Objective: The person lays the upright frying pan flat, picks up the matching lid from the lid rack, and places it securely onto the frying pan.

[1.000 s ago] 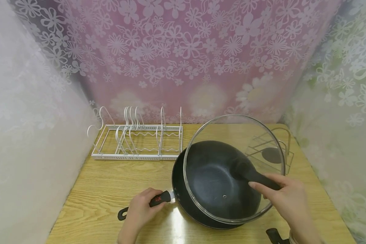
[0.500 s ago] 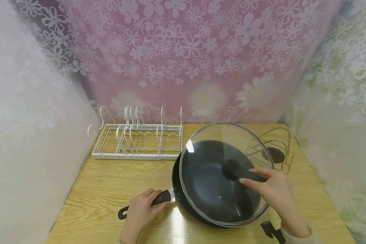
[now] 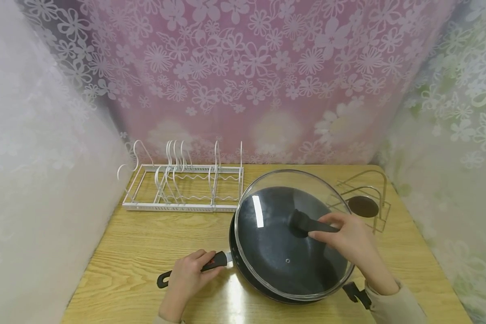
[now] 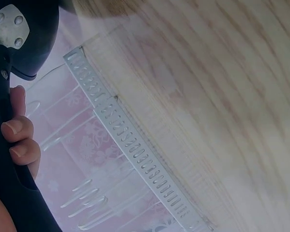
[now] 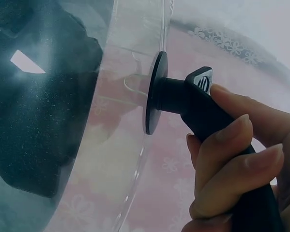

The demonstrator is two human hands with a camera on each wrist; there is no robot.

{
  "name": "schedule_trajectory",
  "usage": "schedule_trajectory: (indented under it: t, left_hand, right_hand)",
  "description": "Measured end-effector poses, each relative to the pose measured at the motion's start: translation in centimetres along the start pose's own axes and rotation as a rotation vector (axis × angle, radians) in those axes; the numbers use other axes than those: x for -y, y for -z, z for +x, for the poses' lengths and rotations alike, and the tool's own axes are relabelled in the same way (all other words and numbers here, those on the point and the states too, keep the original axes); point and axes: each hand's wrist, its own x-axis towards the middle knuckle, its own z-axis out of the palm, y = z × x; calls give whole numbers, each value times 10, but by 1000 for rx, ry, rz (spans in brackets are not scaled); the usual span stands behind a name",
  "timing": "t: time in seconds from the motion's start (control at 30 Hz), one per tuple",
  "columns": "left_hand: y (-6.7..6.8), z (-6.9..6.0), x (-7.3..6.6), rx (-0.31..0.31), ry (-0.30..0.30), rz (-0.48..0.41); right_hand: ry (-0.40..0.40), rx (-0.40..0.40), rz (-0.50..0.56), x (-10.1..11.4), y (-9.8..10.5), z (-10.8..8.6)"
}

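Observation:
My left hand [image 3: 186,275] grips the black handle [image 3: 216,261] of a dark wok [image 3: 239,268] on the wooden table. In the left wrist view, fingers [image 4: 24,151] curl round that wok handle. Above the wok is a clear glass lid [image 3: 267,261] with a metal rim, covering most of the opening; the wok's left and lower-left edge shows past it. My right hand [image 3: 350,234] holds the lid's black angled handle [image 5: 203,113], fingers and thumb wrapped round it. Whether the lid touches the wok's rim I cannot tell.
A white wire rack [image 3: 168,207] with upright hooks stands at the back left, close to the wok. Behind the lid at the right is a small metal stand [image 3: 384,198] with a dark round disc [image 3: 363,206]. Patterned curtains [image 3: 263,81] close off the back and sides.
My right hand has moved the lid left and downward over the wok, and the lid looks flatter than before. The left hand and wok stay in place.

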Motion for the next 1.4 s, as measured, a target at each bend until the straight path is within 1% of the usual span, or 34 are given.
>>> schedule_trajectory:
  t: [0.17, 0.33, 0.5, 0.57, 0.77, 1.0, 1.2, 1.4]
  left_hand:
    - [-1, -1, 3, -13, -12, -2]
    - [0, 0, 4, -10, -17, 3]
    - [1, 2, 3, -13, -31, -17]
    - [0, 2, 3, -14, -38, -27]
    - [-1, 2, 5, -17, -42, -47]
    - [-1, 2, 4, -9, -38, -33]
    - [-2, 1, 4, -11, -29, -37]
    - [-1, 1, 3, -14, -26, -23]
  right_hand:
    - [4, 29, 10, 0, -3, 5]
    - [2, 61, 9, 1, -6, 10]
    - [-7, 96, -21, 1, -8, 11]
    - [-13, 100, -40, 0, -9, 12]
    - [-10, 98, -32, -2, -14, 13]
    - [-4, 118, -31, -2, -18, 15]
    - [15, 104, -58, 0, -21, 17]
    - [1, 123, -50, 2, -23, 19]
